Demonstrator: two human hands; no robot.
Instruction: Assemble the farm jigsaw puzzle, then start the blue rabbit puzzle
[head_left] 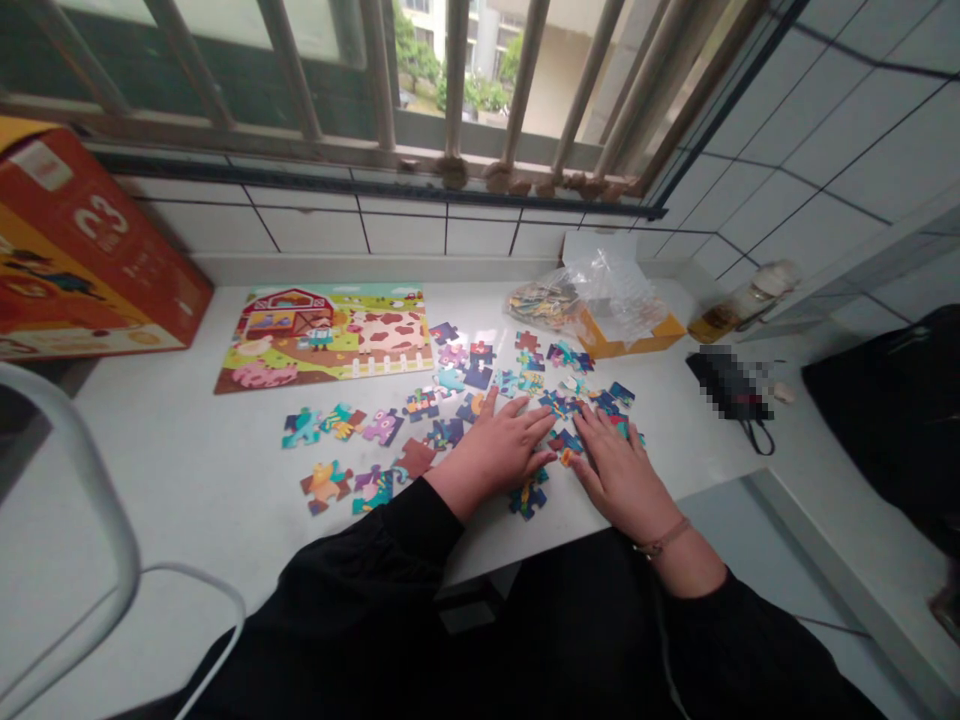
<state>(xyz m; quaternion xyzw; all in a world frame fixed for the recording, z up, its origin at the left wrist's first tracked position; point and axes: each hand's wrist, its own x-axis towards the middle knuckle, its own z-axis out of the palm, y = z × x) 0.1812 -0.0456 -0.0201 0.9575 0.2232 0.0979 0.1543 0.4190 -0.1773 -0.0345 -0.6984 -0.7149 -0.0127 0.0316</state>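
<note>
Colourful jigsaw pieces lie spread over the white counter (247, 480). My left hand (504, 445) rests palm down on some of them, its fingers spread. Beside it, my right hand (619, 460) lies flat on the pieces at the right of the spread, fingers extended, a bracelet at the wrist. Neither hand grips anything. An orange and brown piece (327, 486) and a purple and teal piece (373, 490) lie to the left of my left forearm. A dark blue piece (529, 497) sits near the counter's front edge, between my wrists.
A farm picture board (322, 335) lies behind the pieces at left, near a large orange box (97, 250). Behind the pieces at right are a bag of puzzle pieces (546, 300), a yellow box (637, 338), a bottle (742, 302) and a blurred dark item (729, 383).
</note>
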